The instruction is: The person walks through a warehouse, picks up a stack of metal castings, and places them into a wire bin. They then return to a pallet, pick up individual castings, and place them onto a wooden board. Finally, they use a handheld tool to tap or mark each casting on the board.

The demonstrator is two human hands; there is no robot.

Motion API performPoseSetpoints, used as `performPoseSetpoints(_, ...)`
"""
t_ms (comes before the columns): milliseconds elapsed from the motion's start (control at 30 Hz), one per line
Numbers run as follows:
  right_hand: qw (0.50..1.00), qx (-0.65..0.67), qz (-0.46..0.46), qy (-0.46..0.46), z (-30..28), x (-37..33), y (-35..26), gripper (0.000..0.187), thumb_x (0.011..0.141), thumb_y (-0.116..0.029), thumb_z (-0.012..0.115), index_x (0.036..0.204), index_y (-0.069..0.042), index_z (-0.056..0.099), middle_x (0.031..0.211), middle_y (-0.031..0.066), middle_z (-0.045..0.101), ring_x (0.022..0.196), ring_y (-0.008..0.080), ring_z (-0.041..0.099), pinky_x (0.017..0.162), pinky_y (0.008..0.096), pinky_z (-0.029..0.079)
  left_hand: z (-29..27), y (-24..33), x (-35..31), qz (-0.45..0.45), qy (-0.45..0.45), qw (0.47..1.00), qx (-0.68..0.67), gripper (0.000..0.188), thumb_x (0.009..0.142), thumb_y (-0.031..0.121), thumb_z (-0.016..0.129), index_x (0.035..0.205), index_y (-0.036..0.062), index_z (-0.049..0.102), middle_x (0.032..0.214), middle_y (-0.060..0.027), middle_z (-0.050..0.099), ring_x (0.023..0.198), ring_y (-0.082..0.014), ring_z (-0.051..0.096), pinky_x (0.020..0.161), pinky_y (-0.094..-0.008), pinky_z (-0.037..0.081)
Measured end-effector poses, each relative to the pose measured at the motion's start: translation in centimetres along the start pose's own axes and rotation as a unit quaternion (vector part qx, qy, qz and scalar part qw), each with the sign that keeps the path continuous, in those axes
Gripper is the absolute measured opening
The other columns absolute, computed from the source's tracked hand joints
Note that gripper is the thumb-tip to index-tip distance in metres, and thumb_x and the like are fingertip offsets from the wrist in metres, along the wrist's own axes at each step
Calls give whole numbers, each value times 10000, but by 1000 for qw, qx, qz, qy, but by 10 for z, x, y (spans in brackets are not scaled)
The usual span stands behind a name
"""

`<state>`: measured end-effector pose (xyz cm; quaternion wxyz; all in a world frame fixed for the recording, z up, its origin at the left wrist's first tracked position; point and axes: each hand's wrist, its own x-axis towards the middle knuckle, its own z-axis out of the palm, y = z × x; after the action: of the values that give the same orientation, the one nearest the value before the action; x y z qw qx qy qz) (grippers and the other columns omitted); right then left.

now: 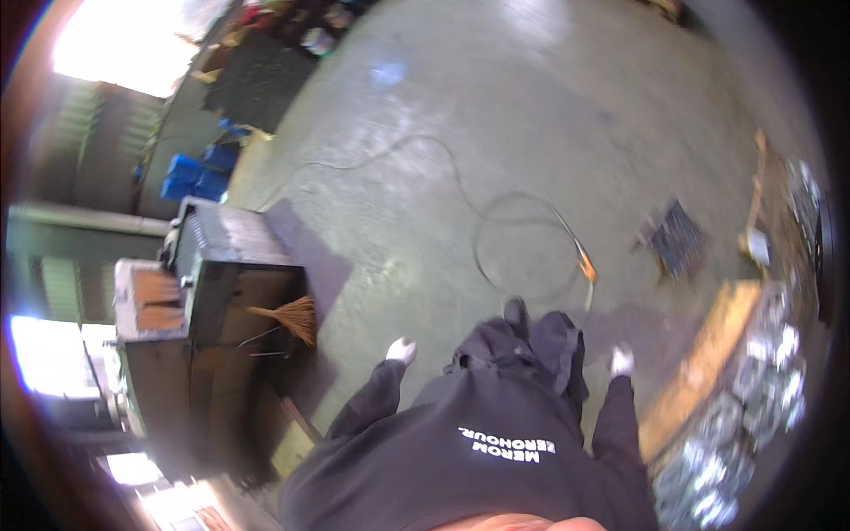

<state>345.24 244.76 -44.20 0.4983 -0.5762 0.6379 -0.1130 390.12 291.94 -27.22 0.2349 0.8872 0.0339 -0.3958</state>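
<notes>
My left hand, in a white glove, hangs beside my body above the bare floor. Its fingers look curled in, and nothing shows in them. On the other side my right hand, also white-gloved, hangs at arm's length and is slightly blurred, so its fingers cannot be made out. It touches nothing that I can see. Ahead of my feet a dark cable loops over the floor, with an orange grip-like piece at its near right. A bristle broom head sticks out from a dark metal cabinet to my left.
A yellowish wooden beam lies to the right, beside bundles of shiny metal parts. A dark mat-like piece lies on the grey floor. Near the right wall is a long wooden handle. Blue bundles sit behind the cabinet.
</notes>
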Motion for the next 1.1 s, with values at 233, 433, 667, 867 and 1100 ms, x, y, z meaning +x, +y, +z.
performPoseSetpoints(233,890,345,293,-58,70,55,30,100,860,-114,563,948,-108,517,626,53,531,461,196,496,408,358,405,-88,316,170,168,86,982,-25,301,886,276,535,969,10,648,766,-92,654,660,-169,617,617,-319,493)
performPoseSetpoints(433,930,220,292,26,132,123,-48,235,852,-236,534,817,-27,635,729,103,605,642,239,577,567,384,473,-10,502,216,305,6,944,127,326,894,288,536,1064,30,641,867,-114,681,762,-198,654,715,-326,515)
performPoseSetpoints(667,939,245,163,178,135,220,-209,219,870,-257,664,926,-58,592,681,-15,536,607,98,531,535,287,475,131,676,203,547,-144,797,215,231,905,186,569,1049,27,653,957,-159,684,901,-284,665,800,-356,512)
performPoseSetpoints(867,872,276,286,287,139,285,-235,181,816,-242,658,869,-69,666,648,-23,580,565,96,532,537,290,440,263,764,232,498,-340,696,391,241,916,191,575,1097,43,632,951,-152,690,883,-231,670,776,-336,515)
performPoseSetpoints(1100,783,338,443,277,266,391,-115,295,819,-266,637,1021,-52,651,915,109,692,842,233,652,741,344,521,474,748,375,519,-418,532,522,203,888,202,564,1041,87,633,918,-150,664,848,-334,654,727,-429,519)
